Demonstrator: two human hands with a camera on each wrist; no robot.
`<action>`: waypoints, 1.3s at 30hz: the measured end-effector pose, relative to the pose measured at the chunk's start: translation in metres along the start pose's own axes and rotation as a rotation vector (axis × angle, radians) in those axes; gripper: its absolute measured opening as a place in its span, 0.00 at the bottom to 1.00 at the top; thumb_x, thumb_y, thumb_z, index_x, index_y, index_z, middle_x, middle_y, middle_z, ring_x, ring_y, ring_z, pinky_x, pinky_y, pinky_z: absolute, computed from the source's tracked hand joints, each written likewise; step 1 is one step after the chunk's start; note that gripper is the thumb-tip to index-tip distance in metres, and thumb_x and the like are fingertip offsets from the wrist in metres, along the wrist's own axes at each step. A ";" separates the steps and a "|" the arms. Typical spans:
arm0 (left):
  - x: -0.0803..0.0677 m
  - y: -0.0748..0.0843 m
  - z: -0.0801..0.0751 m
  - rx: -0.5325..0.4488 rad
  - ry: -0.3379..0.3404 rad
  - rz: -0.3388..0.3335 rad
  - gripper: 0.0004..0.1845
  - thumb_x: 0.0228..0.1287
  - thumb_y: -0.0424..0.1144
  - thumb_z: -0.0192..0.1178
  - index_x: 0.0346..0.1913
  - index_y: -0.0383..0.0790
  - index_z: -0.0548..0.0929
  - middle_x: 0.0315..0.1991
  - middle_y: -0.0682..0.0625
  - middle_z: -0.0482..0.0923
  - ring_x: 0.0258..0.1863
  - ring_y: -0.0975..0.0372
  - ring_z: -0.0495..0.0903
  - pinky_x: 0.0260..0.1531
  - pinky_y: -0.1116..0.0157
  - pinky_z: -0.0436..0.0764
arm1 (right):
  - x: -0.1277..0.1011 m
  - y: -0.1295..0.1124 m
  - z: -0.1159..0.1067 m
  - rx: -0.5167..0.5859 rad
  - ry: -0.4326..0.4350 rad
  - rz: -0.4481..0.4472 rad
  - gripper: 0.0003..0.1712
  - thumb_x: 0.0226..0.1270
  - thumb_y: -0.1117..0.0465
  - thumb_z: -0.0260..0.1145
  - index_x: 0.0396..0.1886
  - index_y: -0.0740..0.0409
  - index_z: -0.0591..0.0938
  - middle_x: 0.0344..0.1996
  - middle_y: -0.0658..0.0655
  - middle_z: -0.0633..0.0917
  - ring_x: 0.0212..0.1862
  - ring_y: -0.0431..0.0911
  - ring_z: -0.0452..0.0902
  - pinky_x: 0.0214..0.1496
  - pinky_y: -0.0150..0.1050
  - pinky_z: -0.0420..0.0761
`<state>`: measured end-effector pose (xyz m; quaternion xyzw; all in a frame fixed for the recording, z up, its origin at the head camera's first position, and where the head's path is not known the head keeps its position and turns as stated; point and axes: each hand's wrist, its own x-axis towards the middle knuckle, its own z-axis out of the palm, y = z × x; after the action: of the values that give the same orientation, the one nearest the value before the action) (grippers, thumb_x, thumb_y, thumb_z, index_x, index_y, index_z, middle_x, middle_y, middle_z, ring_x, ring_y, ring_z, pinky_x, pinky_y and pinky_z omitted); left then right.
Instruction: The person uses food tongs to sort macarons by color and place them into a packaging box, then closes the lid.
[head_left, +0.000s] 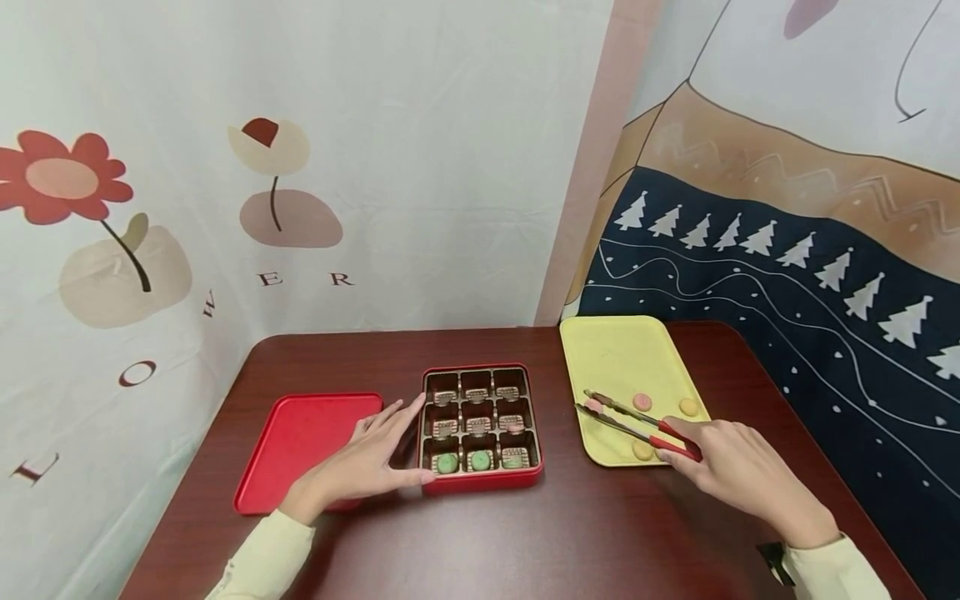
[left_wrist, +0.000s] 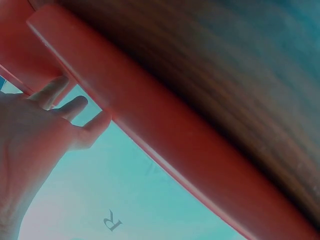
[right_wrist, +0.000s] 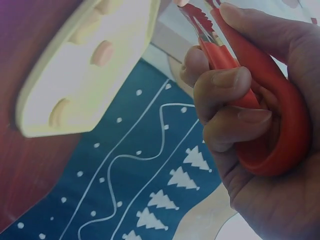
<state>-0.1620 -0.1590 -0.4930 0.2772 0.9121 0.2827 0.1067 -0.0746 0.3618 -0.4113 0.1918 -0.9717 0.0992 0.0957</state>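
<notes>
My left hand point(head_left: 375, 454) rests against the left side of a red box point(head_left: 483, 481), fingertips at its left rim and thumb at the near corner. In the left wrist view, the extended fingers point(left_wrist: 95, 127) touch the box's red wall point(left_wrist: 160, 130). A divided insert fills the box; green macarons point(head_left: 480, 460) sit in its near row and a pink macaron point(head_left: 513, 425) in the middle row's right compartment. My right hand point(head_left: 738, 475) grips red-handled tongs point(head_left: 626, 427), fingers curled round the handle point(right_wrist: 295, 135). A pink macaron point(head_left: 593, 406) lies between the tong tips, over the yellow tray point(head_left: 618, 354).
Another pink macaron point(head_left: 642, 402) and two yellow macarons point(head_left: 688, 407) lie on the tray, right of the box. At the left, a red lid point(head_left: 300, 450) lies partly beneath my left hand and forearm. Printed curtains point(head_left: 420, 167) hang behind the brown table point(head_left: 480, 550).
</notes>
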 end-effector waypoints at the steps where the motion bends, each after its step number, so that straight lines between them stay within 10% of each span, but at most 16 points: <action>1: 0.000 0.000 0.000 0.001 -0.002 -0.001 0.64 0.63 0.78 0.66 0.91 0.53 0.47 0.87 0.47 0.55 0.86 0.43 0.48 0.77 0.29 0.45 | 0.003 -0.001 0.000 0.007 0.004 -0.003 0.22 0.65 0.50 0.84 0.55 0.50 0.92 0.15 0.35 0.60 0.21 0.36 0.59 0.22 0.37 0.61; 22: -0.003 0.000 -0.001 0.021 0.004 -0.020 0.65 0.61 0.80 0.66 0.91 0.54 0.47 0.87 0.49 0.57 0.86 0.43 0.49 0.76 0.29 0.47 | 0.073 -0.053 0.005 0.087 -0.059 -0.107 0.21 0.69 0.50 0.81 0.56 0.55 0.92 0.23 0.39 0.79 0.25 0.37 0.69 0.27 0.38 0.73; 39: 0.000 0.000 -0.001 0.027 0.010 -0.009 0.65 0.62 0.79 0.66 0.91 0.54 0.47 0.86 0.47 0.57 0.85 0.42 0.50 0.75 0.28 0.49 | 0.091 -0.078 0.029 0.076 -0.082 -0.192 0.22 0.70 0.48 0.80 0.57 0.53 0.91 0.18 0.37 0.71 0.23 0.37 0.68 0.22 0.38 0.68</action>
<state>-0.1621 -0.1597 -0.4924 0.2730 0.9175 0.2713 0.0999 -0.1307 0.2529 -0.4068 0.2914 -0.9475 0.1183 0.0576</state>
